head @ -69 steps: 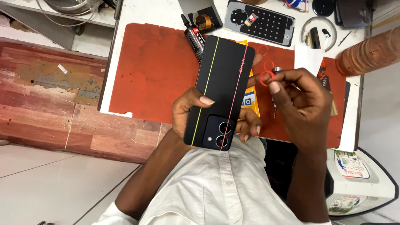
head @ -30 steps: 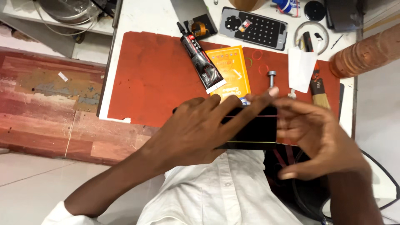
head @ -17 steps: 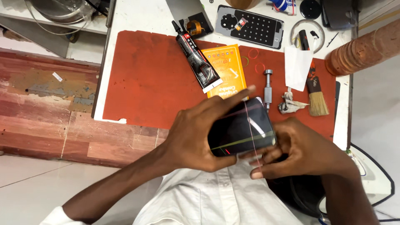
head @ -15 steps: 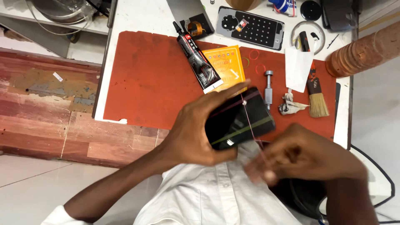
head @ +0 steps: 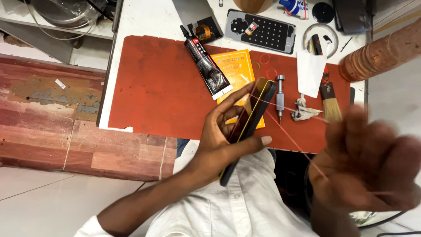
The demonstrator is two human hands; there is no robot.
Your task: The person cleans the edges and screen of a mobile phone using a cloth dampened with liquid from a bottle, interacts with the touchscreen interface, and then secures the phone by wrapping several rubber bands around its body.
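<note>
1. The left hand (head: 223, 131) has a black phone (head: 250, 127) clamped edge-on: fingers curled around the far side, thumb pressed along the near edge. It's a firm grip, with the phone tilted up off the red mat (head: 153, 87) and hanging over the mat's near edge, just above the white shirt (head: 245, 206).
2. The right hand (head: 368, 162) is a big motion blur at the near right, so I honestly can't tell how far the fingers are curled. It does look like it's pulling a thin red rubber band (head: 298, 145), which is stretched tight from the top end of the phone down to that hand.
3. A second thin strand runs from the phone's top end out to the right, over the mat.
4. On the mat behind the phone there's a yellow packet (head: 232, 66) with a black glue tube (head: 206, 66) lying diagonally across its left edge.
5. Just right of the phone sit a small metal screwdriver (head: 280, 94), a crumpled wipe (head: 302, 112), a brush (head: 331, 101) and a white slip of paper (head: 310, 72).
6. A couple of loose red bands (head: 268, 66) sit on the mat near the packet.
7. Further back on the white table (head: 144, 22) is a grey phone back cover (head: 263, 30) with a grid of holes.
</note>
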